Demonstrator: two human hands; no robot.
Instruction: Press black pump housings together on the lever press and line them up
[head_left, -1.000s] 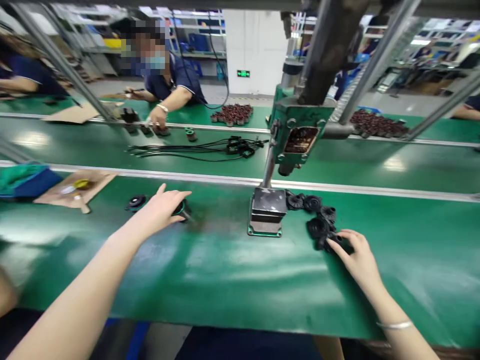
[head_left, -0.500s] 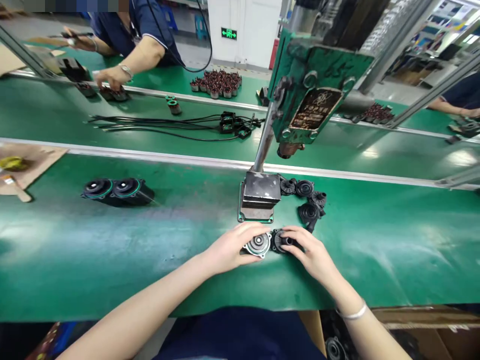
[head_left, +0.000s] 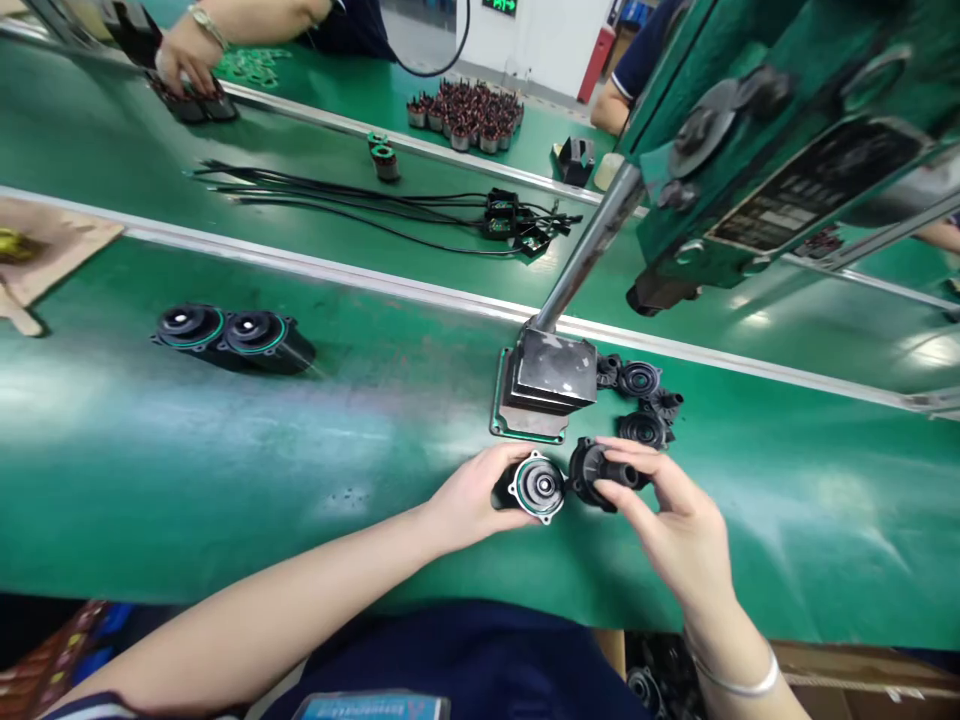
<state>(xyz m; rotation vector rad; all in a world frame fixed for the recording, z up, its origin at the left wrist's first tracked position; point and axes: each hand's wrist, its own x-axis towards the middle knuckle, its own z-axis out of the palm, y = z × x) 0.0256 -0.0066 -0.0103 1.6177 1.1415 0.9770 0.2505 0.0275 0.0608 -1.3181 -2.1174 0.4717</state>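
Observation:
My left hand [head_left: 476, 495] is closed around a round part with a silver-rimmed face [head_left: 537, 487], held just above the green bench [head_left: 225, 460]. My right hand [head_left: 675, 525] grips a black plastic housing [head_left: 596, 474] right beside that part, the two pieces nearly touching. Both sit in front of the dark metal block [head_left: 551, 385] at the base of the green press [head_left: 765, 160]. A few loose black housings [head_left: 643, 405] lie to the right of the block.
Two black round units with green rings [head_left: 225, 335] lie at the left. Black cables [head_left: 390, 205] lie on the belt behind. Copper-wound coils [head_left: 465, 115] are clustered further back. Another person's hand [head_left: 184, 55] works at top left. Cardboard [head_left: 37, 250] is at far left.
The view has tilted down and closer. Both hands have lifted and turned their parts, the silver-rimmed face now tilted toward me, the black housing raised off the bench beside it.

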